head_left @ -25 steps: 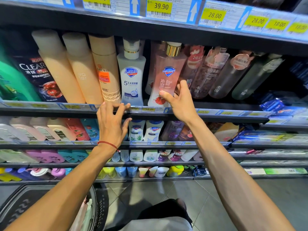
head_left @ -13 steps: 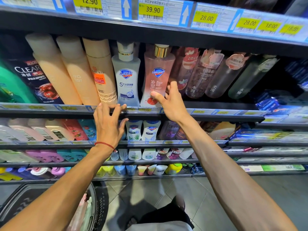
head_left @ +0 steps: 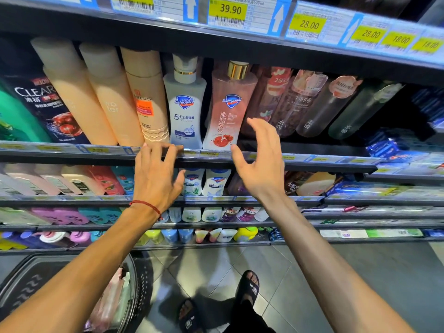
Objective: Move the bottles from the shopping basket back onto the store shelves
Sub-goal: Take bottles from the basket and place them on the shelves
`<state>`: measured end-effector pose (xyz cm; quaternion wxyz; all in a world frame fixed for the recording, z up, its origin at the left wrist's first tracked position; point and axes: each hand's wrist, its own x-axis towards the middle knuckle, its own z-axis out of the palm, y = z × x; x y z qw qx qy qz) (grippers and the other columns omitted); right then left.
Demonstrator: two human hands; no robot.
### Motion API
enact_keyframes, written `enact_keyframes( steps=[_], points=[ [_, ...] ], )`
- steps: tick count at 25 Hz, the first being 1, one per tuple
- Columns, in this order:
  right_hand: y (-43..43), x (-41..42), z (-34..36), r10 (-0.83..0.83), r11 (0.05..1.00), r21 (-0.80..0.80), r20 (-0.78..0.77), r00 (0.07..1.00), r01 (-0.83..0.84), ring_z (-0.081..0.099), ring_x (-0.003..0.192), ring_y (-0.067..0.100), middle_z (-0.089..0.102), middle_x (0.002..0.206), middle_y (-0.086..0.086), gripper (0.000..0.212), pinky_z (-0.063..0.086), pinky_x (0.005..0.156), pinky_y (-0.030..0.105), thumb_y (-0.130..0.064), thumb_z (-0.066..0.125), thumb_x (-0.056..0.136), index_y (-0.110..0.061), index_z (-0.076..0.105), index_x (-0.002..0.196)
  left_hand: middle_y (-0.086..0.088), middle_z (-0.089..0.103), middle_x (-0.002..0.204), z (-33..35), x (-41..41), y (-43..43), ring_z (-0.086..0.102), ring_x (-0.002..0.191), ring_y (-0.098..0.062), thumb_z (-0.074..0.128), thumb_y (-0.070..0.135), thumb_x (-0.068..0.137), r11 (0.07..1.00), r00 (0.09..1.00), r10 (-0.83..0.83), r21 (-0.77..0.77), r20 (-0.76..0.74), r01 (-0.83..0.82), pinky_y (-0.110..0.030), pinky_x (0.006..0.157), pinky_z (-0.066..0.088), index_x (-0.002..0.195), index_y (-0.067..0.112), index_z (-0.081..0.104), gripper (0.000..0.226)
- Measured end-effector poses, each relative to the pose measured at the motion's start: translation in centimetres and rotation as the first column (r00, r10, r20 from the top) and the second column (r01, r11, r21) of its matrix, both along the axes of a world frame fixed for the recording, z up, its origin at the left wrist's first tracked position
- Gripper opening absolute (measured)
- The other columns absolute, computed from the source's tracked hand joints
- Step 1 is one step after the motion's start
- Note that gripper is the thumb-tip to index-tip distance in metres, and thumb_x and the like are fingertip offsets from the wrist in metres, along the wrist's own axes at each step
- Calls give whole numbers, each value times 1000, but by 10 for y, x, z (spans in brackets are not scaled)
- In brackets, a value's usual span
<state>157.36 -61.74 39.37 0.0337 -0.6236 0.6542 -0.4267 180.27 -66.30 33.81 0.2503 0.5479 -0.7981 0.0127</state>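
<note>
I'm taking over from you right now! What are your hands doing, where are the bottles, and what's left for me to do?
Left hand: open, fingertips resting on the shelf edge, holding nothing.
Right hand: open and empty, just right of the pink Safeguard bottle; I cannot tell if the thumb touches it.
Bottles: the pink one stands on the shelf beside the white Safeguard bottle.
Done: neither hand has a bottle to place.
Left: the shopping basket, lower left, holds pink items. Probably reach in there next and shelve any bottles.
</note>
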Motion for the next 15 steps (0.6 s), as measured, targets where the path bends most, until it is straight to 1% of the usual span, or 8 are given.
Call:
enact_keyframes(
  steps=[1, 3, 6, 8, 11, 15],
  points=[
    [8, -1, 2, 0, 1000, -7, -101, 995, -1, 44, 140, 19, 50, 149, 4, 59, 42, 113, 33, -34, 68, 94, -12, 51, 147, -16, 52, 126, 5, 2, 1, 47, 114, -39, 74, 30, 84, 1000, 999, -27, 8, 30, 27, -54, 110, 38, 135, 11, 54, 58],
    [23, -3, 6, 20, 999, 33, -289, 957, -11, 46, 138, 23, 51, 147, 4, 60, 42, 111, 37, -38, 67, 91, -13, 55, 144, -16, 51, 134, 14, 4, 9, 48, 119, -38, 72, 35, 85, 998, 995, -68, 14, 68, 67, -53, 108, 41, 140, 9, 52, 64],
    [45, -6, 5, 54, 995, 100, -486, 872, -7, 48, 136, 29, 53, 147, 7, 61, 39, 112, 43, -43, 65, 87, -12, 58, 140, -15, 49, 144, 23, 6, 36, 46, 129, -38, 64, 44, 91, 994, 982, -106, 0, 156, 107, -53, 110, 40, 147, 11, 48, 68],
    [62, -9, 0, 99, 991, 132, -558, 824, -30, 46, 139, 30, 53, 149, 8, 63, 34, 118, 44, -46, 63, 88, -13, 58, 141, -14, 47, 149, 26, 9, 61, 42, 137, -38, 57, 50, 94, 994, 965, -107, 4, 239, 109, -54, 114, 37, 151, 14, 45, 68],
    [88, -12, -11, 164, 984, 163, -615, 771, -79, 40, 147, 30, 50, 153, 8, 66, 24, 125, 47, -51, 59, 89, -15, 55, 145, -13, 44, 155, 22, 13, 103, 38, 144, -36, 44, 60, 96, 998, 940, -65, 42, 334, 54, -55, 118, 33, 154, 20, 42, 71],
    [126, -10, -33, 248, 967, 200, -614, 749, -156, 37, 150, 33, 47, 157, 11, 71, 23, 125, 53, -54, 58, 89, -15, 54, 148, -12, 40, 160, 10, 21, 165, 36, 147, -38, 40, 67, 95, 990, 917, -22, 133, 398, -34, -57, 118, 32, 157, 24, 39, 76]
  ],
)
